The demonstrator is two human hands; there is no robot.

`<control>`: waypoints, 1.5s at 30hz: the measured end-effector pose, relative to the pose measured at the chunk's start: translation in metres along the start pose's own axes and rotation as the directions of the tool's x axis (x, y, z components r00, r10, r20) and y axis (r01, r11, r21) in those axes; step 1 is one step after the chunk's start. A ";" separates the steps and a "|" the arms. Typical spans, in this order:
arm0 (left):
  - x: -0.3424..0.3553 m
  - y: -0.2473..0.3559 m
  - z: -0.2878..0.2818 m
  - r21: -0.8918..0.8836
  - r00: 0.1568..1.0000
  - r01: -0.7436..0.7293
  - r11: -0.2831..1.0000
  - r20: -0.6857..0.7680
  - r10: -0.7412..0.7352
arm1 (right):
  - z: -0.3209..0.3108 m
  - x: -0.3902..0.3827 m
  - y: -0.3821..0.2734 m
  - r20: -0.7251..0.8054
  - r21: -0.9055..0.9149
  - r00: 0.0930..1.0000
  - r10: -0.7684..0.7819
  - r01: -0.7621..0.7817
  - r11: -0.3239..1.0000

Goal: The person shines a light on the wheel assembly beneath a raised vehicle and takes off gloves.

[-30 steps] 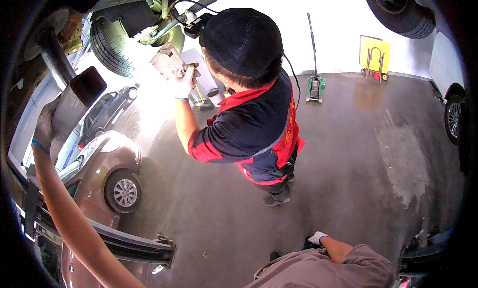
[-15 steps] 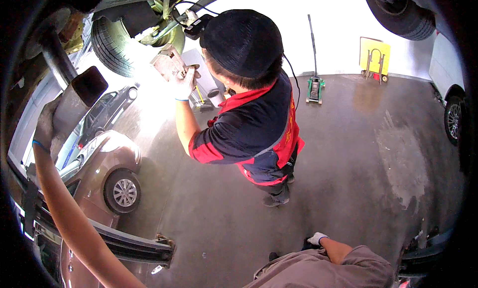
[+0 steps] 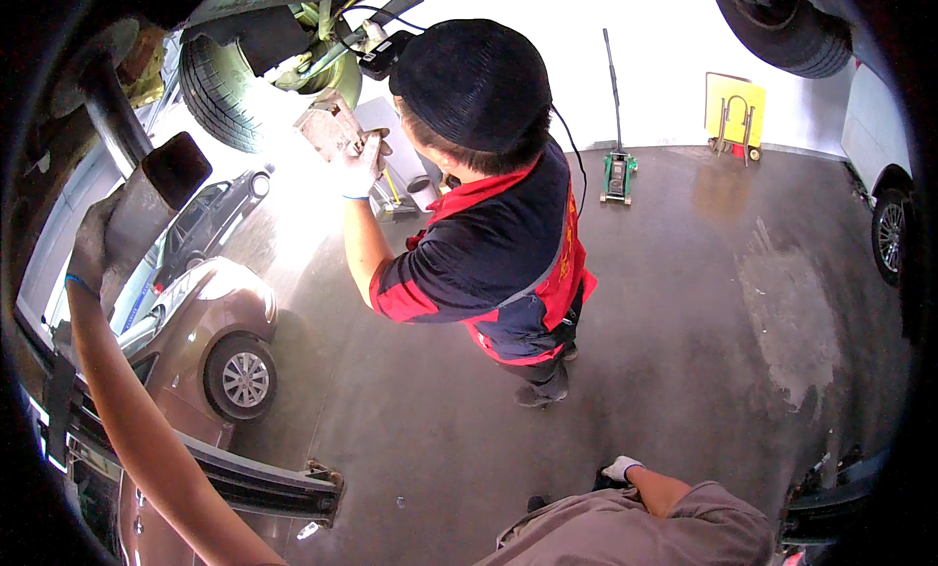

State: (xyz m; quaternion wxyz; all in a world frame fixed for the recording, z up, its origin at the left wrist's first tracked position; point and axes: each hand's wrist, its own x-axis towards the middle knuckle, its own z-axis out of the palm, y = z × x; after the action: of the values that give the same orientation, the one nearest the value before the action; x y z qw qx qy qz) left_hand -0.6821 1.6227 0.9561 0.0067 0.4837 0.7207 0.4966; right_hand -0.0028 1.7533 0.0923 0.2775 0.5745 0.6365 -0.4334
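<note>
Overhead at the left, my left hand (image 3: 91,245), in a soiled glove, is wrapped round the side of an exhaust tailpipe (image 3: 140,217) with a dark, squarish open end. Its fingertips are partly hidden by the pipe. My right hand (image 3: 622,468), in a white glove, is low in front of my grey-brown shirt (image 3: 635,532), beside something dark. How its fingers lie is too small to make out. In front of me a co-worker (image 3: 489,243) in a dark cap and a navy and red uniform raises a gloved hand (image 3: 362,165) to a pale, boxy part (image 3: 330,121) under the raised car.
A raised car's wheel (image 3: 220,92) hangs beside the co-worker. Below left are a brown car (image 3: 210,302) and a black lift arm (image 3: 259,483). Farther back stand a green floor jack (image 3: 618,175) and a yellow board (image 3: 738,111). A white vehicle (image 3: 879,126) is at right.
The co-worker's head has shifted very slightly to the left. My left hand stays on the tailpipe, and my right hand has not visibly moved.
</note>
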 end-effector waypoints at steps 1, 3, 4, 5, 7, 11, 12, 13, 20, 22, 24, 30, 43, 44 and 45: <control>-0.003 0.002 0.007 -0.062 1.000 0.014 0.998 0.009 -0.013 | 0.000 0.002 0.003 0.018 0.001 1.000 0.008 -0.008 1.000; -0.004 0.008 0.004 -0.011 0.999 -0.002 1.000 -0.032 0.002 | 0.001 0.005 0.004 0.040 -0.002 0.999 0.005 -0.005 1.000; -0.008 0.014 0.000 0.047 0.997 -0.014 0.999 -0.075 0.018 | 0.002 0.006 0.001 0.034 -0.006 0.999 0.000 0.000 1.000; -0.002 0.005 -0.006 0.042 0.997 -0.013 0.999 -0.074 0.016 | 0.002 0.006 0.002 0.024 -0.008 1.000 0.009 -0.009 1.000; 0.007 -0.005 -0.012 0.049 1.000 -0.025 0.999 -0.016 0.026 | 0.002 0.004 0.002 0.022 -0.011 1.000 0.016 -0.015 1.000; 0.006 -0.005 -0.004 -0.050 1.000 0.000 0.999 0.004 0.001 | -0.001 -0.008 -0.002 0.026 0.004 0.999 0.031 -0.031 0.999; 0.009 -0.005 -0.006 -0.042 0.999 0.018 0.999 0.039 -0.017 | -0.002 -0.011 -0.004 0.026 0.003 0.999 0.030 -0.030 1.000; 0.011 -0.006 -0.009 -0.034 0.997 0.037 0.999 0.074 -0.035 | -0.003 -0.013 -0.006 0.023 -0.009 0.999 0.028 -0.028 1.000; 0.014 -0.010 -0.015 -0.051 1.000 0.010 0.999 0.011 -0.009 | 0.002 -0.003 0.002 -0.001 0.028 1.000 0.030 -0.030 0.999; -0.003 0.007 0.015 -0.179 0.996 0.089 0.980 0.002 -0.090 | 0.003 0.001 0.005 -0.008 0.024 0.999 0.032 -0.032 0.999; -0.001 0.007 0.004 -0.070 0.999 0.042 0.997 -0.013 -0.043 | 0.004 0.002 0.004 -0.011 0.012 1.000 0.020 -0.020 1.000; -0.013 0.016 0.020 0.023 1.000 -0.010 1.000 -0.019 0.011 | 0.004 0.000 0.005 0.007 0.029 0.999 0.042 -0.042 0.999; 0.004 0.001 -0.004 0.105 0.999 0.026 0.994 0.016 -0.028 | 0.004 -0.013 -0.008 0.000 0.048 0.999 0.054 -0.054 0.997; 0.004 -0.002 -0.007 0.107 0.999 0.027 0.994 0.014 -0.028 | 0.006 -0.011 -0.009 0.001 0.053 0.998 0.057 -0.057 0.997; 0.001 -0.007 -0.006 0.080 0.999 0.032 0.996 0.004 -0.033 | 0.009 -0.010 -0.010 0.002 0.053 0.998 0.056 -0.056 0.997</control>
State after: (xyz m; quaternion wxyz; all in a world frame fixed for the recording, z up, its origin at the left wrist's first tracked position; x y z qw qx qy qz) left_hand -0.6906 1.6190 0.9550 -0.0026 0.4731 0.7478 0.4658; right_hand -0.0124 1.7408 0.0987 0.2743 0.5993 0.6083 -0.4423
